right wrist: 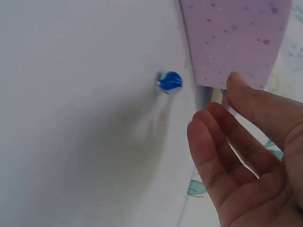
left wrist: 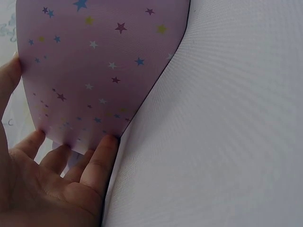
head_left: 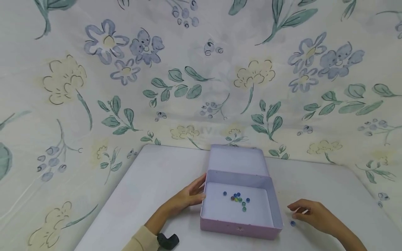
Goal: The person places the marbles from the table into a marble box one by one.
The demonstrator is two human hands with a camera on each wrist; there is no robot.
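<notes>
A pink and lilac tin box (head_left: 240,226) lies on the table with its hinged lid (head_left: 237,158) folded back. Several glass marbles (head_left: 240,199), blue, green and amber, are spread over its floor. My left hand (head_left: 188,195) rests against the box's left side, fingertips touching the star-printed wall (left wrist: 102,66), thumb spread apart from the fingers. To the right of the box, my right hand (head_left: 314,214) hovers over the table with loosely bent fingers and thumb apart, holding nothing. Just below its fingertips lies a single blue marble (right wrist: 170,82) on the white surface.
The white table (head_left: 157,174) reaches back to a floral-patterned cloth (head_left: 201,104) that rises behind and to both sides. A black object (head_left: 168,241) shows beside the left sleeve (head_left: 142,240).
</notes>
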